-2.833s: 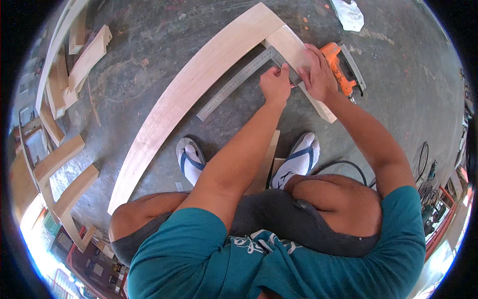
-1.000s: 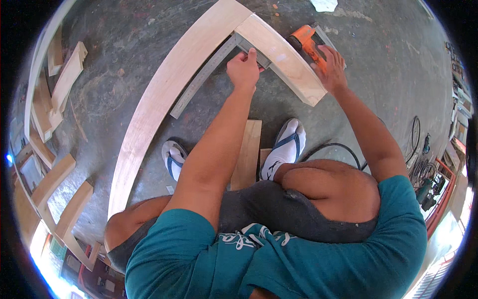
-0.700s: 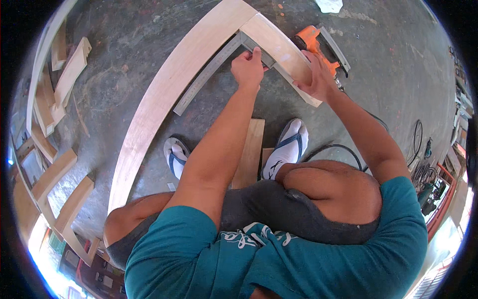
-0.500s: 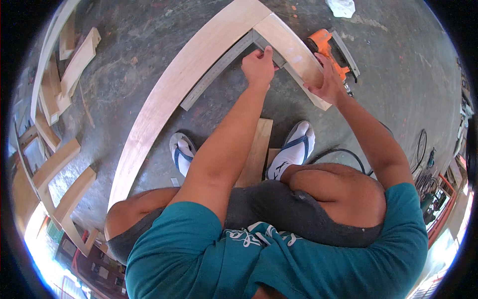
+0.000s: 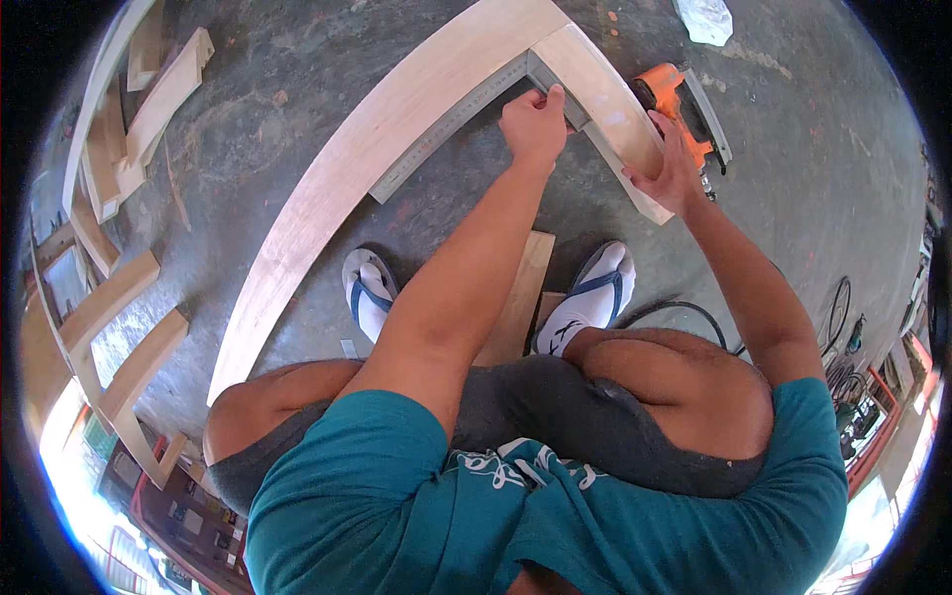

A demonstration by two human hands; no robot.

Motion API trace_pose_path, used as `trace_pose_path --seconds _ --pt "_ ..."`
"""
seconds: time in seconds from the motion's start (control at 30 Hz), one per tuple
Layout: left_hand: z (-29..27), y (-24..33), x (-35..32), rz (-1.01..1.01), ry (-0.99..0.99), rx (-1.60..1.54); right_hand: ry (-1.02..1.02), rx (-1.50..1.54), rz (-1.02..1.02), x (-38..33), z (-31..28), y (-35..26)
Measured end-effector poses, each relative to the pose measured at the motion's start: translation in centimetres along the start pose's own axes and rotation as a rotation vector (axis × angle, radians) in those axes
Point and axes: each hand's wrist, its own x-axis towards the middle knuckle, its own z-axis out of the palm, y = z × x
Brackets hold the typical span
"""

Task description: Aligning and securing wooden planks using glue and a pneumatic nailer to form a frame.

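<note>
A metal try square (image 5: pixel 436 136) lies in the inside corner formed by a long wooden board (image 5: pixel 315 188) and a shorter wooden piece (image 5: pixel 601 91). Its long blade runs along the long board's inner edge, and its thicker stock sits against the short piece. My left hand (image 5: pixel 534 127) is closed on the stock, thumb uppermost, with some fingers hidden. With thumb and fingers spanning its width, my right hand (image 5: pixel 674 177) grips the short piece near its free end. Just beyond that hand, an orange nail gun (image 5: pixel 666 91) lies on the floor.
More wooden pieces (image 5: pixel 171 97) and a curved slatted frame (image 5: pixel 99 309) lie to the left. A loose plank (image 5: pixel 518 288) is between my feet. A black hose (image 5: pixel 684 305) runs by my right foot; coiled cables (image 5: pixel 843 369) lie farther right. White plastic (image 5: pixel 706 18) is at the top.
The boards, square, nail gun and both hands appear slightly farther right in the picture. Both hands keep their holds, and the square stays in the corner.
</note>
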Motion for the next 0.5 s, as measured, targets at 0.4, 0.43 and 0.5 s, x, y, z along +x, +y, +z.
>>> trace_pose_path --seconds 0.4,0.43,0.5 --pt "-0.1 -1.5 0.9 0.155 0.067 0.169 0.039 -0.069 -0.049 0.0 0.5 -0.2" --pt "-0.1 -1.4 0.8 0.151 0.072 0.167 0.032 -0.07 -0.052 0.0 0.6 0.1" --pt "0.0 -0.9 0.4 0.055 0.044 0.129 0.042 -0.093 -0.087 0.0 0.7 0.3"
